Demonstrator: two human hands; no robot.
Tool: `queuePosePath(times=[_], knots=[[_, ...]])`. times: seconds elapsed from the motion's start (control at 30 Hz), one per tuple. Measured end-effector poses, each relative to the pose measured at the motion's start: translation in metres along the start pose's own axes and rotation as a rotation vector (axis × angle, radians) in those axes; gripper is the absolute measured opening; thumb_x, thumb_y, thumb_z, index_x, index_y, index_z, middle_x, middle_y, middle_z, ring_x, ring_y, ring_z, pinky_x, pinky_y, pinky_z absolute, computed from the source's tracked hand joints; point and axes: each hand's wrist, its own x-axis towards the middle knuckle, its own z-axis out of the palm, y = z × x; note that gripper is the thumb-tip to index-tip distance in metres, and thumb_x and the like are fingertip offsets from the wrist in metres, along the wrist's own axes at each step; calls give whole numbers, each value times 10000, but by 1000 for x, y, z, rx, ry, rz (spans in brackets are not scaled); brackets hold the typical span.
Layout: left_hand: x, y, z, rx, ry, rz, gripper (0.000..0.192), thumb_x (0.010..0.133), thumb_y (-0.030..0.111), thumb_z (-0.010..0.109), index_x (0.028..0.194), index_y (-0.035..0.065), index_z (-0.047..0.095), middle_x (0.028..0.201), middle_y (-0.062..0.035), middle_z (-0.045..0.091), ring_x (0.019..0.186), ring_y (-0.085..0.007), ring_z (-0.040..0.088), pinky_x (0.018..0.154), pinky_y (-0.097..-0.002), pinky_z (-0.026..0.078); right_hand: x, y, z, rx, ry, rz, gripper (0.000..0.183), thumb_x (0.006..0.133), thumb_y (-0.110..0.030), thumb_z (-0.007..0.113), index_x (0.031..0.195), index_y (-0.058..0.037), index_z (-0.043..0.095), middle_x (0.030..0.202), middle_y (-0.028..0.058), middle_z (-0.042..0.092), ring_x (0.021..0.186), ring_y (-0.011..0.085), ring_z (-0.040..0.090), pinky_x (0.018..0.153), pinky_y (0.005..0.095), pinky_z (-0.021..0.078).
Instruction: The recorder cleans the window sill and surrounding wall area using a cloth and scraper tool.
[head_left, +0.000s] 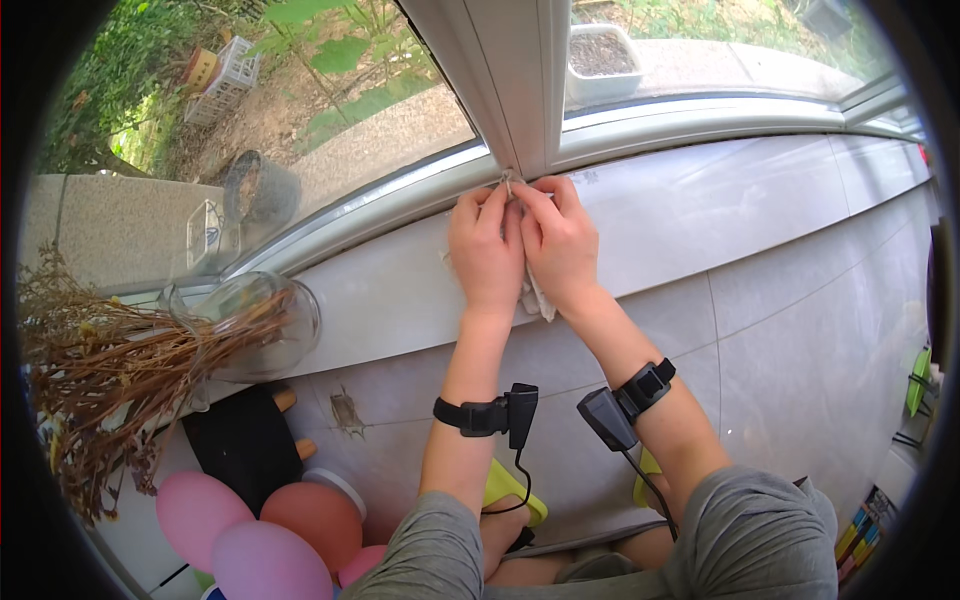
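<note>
My left hand (487, 251) and my right hand (561, 244) are side by side over the tiled window sill (712, 202), close to the foot of the white window post (517, 90). Between them they grip a crumpled, pale cloth (534, 296). One end of it pokes out past my fingertips at the frame, and the rest hangs down below my palms towards the sill's front edge. Much of the cloth is hidden by my fingers. Each forearm wears a black strap with a small black device and a cable.
On the left, a clear glass vase (296, 322) holding dried stems (127, 352) lies or leans by the window. Below are balloons (271, 559) and a black stool-like object (244, 442). Behind the glass stand a white planter (600, 64), a dark pot (259, 187) and a plastic crate (225, 82).
</note>
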Motion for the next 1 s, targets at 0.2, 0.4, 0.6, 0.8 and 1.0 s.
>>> queuePosePath(times=[0.2,0.4,0.6,0.8,1.0], knots=[[-2,-3,7,-33,47,104,193,824,30,595,1005,-18,641,939,-130,585,837,-272,567,700,-345,457,-7,3,-1,283,24,126,173,807,2,553,954,-45,632,896,85,572,670,217,577,583,311,482],[-1,4,11,-28,65,56,169,815,15,585,967,-34,638,937,-136,587,837,-278,565,710,-360,455,-6,8,-4,342,28,178,118,820,15,532,902,-14,613,879,87,564,632,173,548,568,281,469],[4,-1,7,44,-73,126,81,827,21,554,874,-6,613,885,-124,588,820,-268,566,711,-371,454,-4,12,0,366,90,129,100,809,22,530,868,-15,603,864,79,556,614,160,527,549,266,442],[-1,-20,-23,-148,444,-265,157,846,41,509,983,7,579,907,-157,549,822,-332,552,739,-398,453,-7,16,-2,476,126,205,113,784,58,511,829,-12,587,836,58,538,564,113,451,510,232,389],[21,-23,-32,188,253,-162,213,866,50,498,1042,-59,545,946,-184,529,849,-324,540,765,-378,441,-5,14,-2,443,102,185,115,773,61,515,823,-15,586,836,54,540,560,111,450,502,234,389]])
